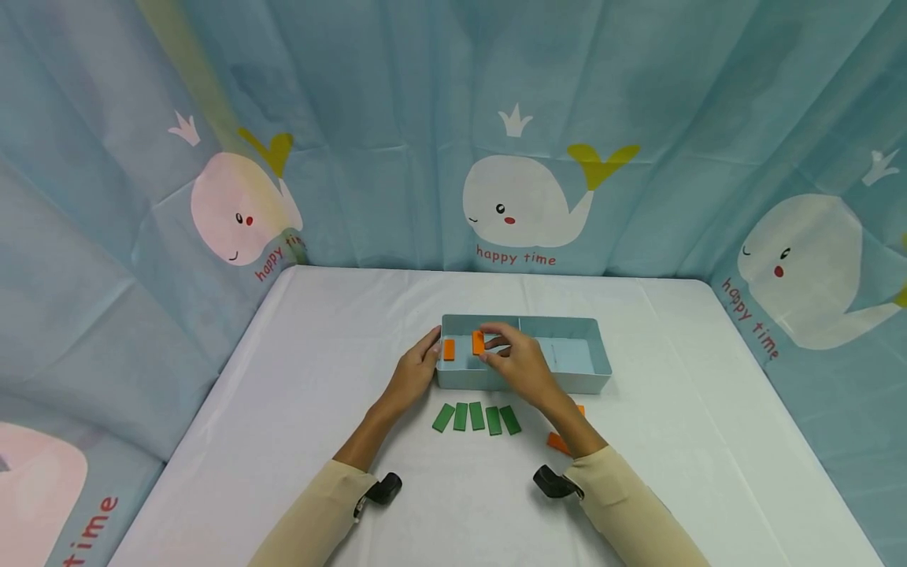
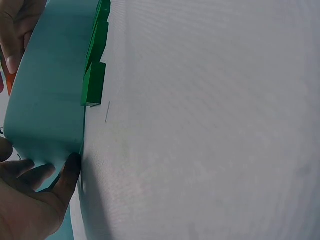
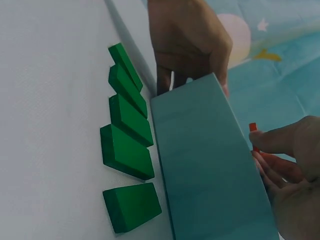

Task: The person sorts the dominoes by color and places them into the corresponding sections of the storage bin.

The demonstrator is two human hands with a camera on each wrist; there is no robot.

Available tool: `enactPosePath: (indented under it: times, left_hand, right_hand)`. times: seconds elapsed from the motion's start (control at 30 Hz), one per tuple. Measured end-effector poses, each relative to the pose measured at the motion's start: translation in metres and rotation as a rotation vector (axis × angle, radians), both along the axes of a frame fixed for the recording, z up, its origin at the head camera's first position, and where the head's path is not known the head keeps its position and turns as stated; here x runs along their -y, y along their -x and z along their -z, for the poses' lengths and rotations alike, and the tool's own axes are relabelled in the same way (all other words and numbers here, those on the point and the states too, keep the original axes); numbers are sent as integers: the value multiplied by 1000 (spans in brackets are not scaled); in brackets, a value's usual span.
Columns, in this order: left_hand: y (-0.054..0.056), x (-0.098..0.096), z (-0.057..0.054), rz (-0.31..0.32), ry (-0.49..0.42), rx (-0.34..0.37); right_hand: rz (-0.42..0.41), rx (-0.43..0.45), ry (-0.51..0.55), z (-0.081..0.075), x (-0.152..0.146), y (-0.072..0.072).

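Observation:
A light-blue divided box [image 1: 473,379] stands on the white table. My left hand [image 1: 414,373] grips its left end, the fingers against the outer wall and the thumb at the rim, as the left wrist view shows. Over the left compartment, my right hand [image 1: 522,364] pinches an orange block [image 1: 478,342] upright between thumb and fingers. A second orange block [image 1: 449,350] is inside that compartment, near the left wall. Several green blocks [image 1: 477,416] lie in a fanned row in front of the box, seen close up as green blocks [image 3: 131,152] in the right wrist view.
Another orange block [image 1: 558,442] lies on the table beside the right forearm, and part of one more orange block [image 1: 581,410] shows behind that forearm. The box's right compartment [image 1: 577,354] lies past a divider. A blue whale-print curtain [image 1: 397,205] hangs around the table.

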State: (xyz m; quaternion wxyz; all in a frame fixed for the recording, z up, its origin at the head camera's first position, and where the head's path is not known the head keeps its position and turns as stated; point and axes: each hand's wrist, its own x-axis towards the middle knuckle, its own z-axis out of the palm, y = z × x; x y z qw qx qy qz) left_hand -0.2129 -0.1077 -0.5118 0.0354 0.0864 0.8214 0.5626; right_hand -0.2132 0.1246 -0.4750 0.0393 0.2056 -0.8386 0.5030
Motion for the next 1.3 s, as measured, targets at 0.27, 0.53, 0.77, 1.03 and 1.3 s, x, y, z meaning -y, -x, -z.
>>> enactPosePath:
  times: [0.27, 0.53, 0.77, 1.03, 1.3]
  left_hand:
    - [0, 0, -1, 4, 3, 0]
    - [0, 1, -1, 3, -4, 5]
    - [1, 0, -1, -1, 2, 0]
    - [1, 0, 0, -7, 0, 7]
    - [1, 1, 0, -10, -2, 21]
  right_hand:
    - [-26, 35, -42, -2, 4, 7]
    - [-31, 88, -111, -7, 11, 18]
    - [-42, 127, -155, -6, 16, 26]
    - [-43, 153, -211, -4, 24, 35]
    - [-60, 114, -263, 1, 32, 41]
